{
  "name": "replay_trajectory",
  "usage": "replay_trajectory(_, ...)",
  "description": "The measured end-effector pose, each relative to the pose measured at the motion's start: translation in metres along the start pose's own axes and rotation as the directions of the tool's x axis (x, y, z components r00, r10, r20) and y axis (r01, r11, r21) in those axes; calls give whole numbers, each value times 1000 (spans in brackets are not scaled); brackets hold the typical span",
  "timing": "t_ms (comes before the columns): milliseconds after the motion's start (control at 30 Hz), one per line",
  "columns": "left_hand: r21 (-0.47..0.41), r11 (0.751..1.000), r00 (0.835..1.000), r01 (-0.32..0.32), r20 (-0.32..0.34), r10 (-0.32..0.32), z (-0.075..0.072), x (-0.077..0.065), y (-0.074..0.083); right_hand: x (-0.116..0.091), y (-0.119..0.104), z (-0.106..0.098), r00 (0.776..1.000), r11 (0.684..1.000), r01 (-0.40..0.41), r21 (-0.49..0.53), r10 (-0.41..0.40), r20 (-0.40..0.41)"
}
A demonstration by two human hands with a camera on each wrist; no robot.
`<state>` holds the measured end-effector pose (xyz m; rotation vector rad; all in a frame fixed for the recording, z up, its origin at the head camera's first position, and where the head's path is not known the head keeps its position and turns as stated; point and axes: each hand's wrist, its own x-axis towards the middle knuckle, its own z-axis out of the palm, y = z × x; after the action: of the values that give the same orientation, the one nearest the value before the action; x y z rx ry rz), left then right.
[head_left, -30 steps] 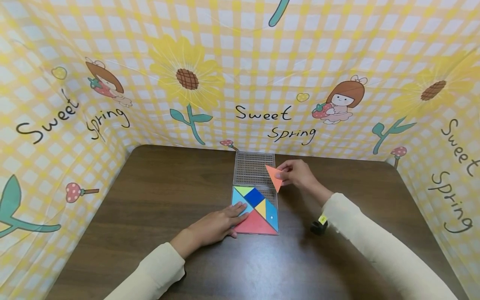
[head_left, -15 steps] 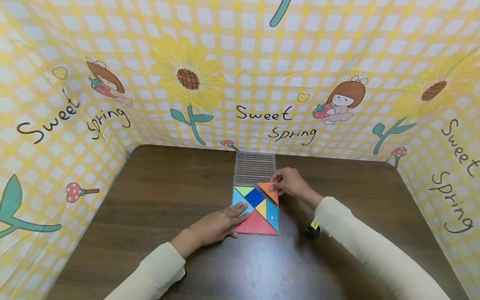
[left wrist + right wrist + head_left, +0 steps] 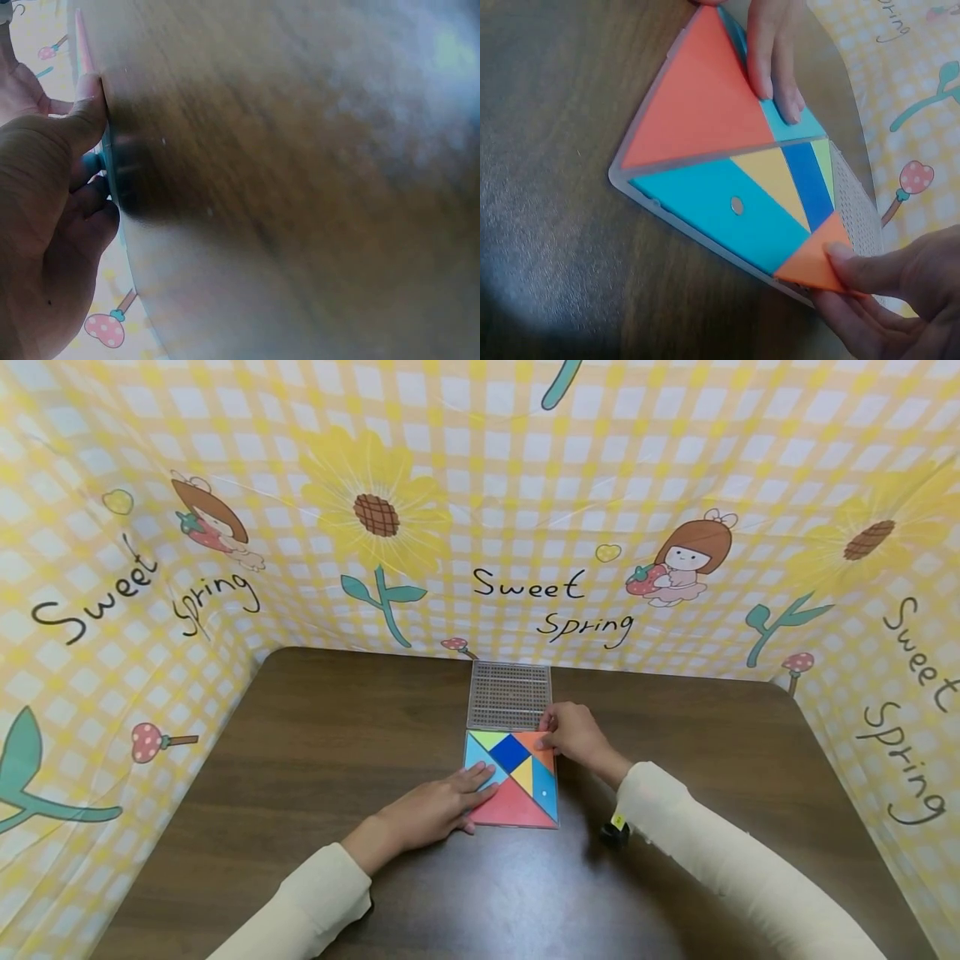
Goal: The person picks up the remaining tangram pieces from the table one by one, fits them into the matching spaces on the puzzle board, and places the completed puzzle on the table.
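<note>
My right hand [image 3: 581,735] pinches an orange triangular tangram piece [image 3: 817,262], thumb on top and fingers at its outer edge. That piece lies at the far right corner of a shallow clear case, its outer edge slightly raised in the right wrist view. Around it are a dark blue square [image 3: 510,753], a small yellow triangle [image 3: 522,775] and a blue parallelogram [image 3: 705,199]. The green triangle [image 3: 487,740] fills the far left corner. My left hand [image 3: 442,802] rests with extended fingers on the light blue triangle [image 3: 478,754], touching the large red triangle [image 3: 515,807].
The case's gridded lid [image 3: 510,695] lies opened flat behind it, reaching the patterned cloth wall [image 3: 420,610]. Brown wooden table [image 3: 300,760] extends to both sides. A black wrist device with a yellow tag [image 3: 615,832] hangs below my right sleeve.
My right hand has brought the orange triangle down and toward me from above the lid into the far right corner of the case. The left hand has stayed in place.
</note>
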<state>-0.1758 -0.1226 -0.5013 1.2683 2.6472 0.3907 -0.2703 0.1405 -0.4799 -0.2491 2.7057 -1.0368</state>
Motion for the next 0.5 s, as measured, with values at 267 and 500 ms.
replay_trajectory(267,2,1000,1000,-4,-6,4,0,1,-1,1,-1,3,997,996,18,-92,-24,-66)
replay_trajectory(500,5,1000,1000,-7,-8,7,2,1,-2,3,-2,4,998,996,6,-91,-12,-66)
